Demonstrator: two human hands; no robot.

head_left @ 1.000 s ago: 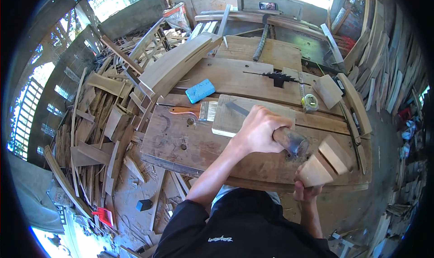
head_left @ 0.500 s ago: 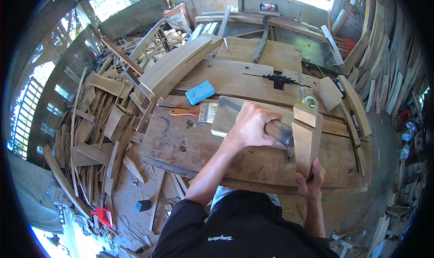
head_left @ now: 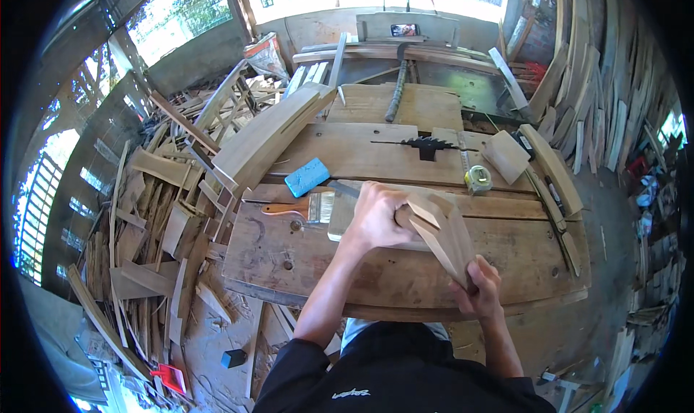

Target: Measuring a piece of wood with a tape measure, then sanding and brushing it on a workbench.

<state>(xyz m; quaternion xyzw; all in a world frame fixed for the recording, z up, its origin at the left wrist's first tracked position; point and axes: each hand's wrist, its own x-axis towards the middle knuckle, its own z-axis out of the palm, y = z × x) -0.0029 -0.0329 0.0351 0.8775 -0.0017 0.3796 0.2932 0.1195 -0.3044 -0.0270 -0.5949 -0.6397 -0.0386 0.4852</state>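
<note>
A right hand (head_left: 480, 286), gripping one slotted wooden block (head_left: 446, 243), has swung it leftward to the butt of one chisel (head_left: 347, 189) clenched in the left hand (head_left: 379, 214), apparently striking; contact is unclear. The blade overlies one pale workpiece (head_left: 337, 227) on the bench (head_left: 340, 279), near one brush (head_left: 293, 209), one blue block (head_left: 307, 177) and one tape measure (head_left: 478, 179).

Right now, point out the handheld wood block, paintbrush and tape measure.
Wood block (head_left: 452, 233): head view, on its side face.
Paintbrush (head_left: 296, 209): head view, on its handle.
Tape measure (head_left: 478, 179): head view, middle of its case.
</note>
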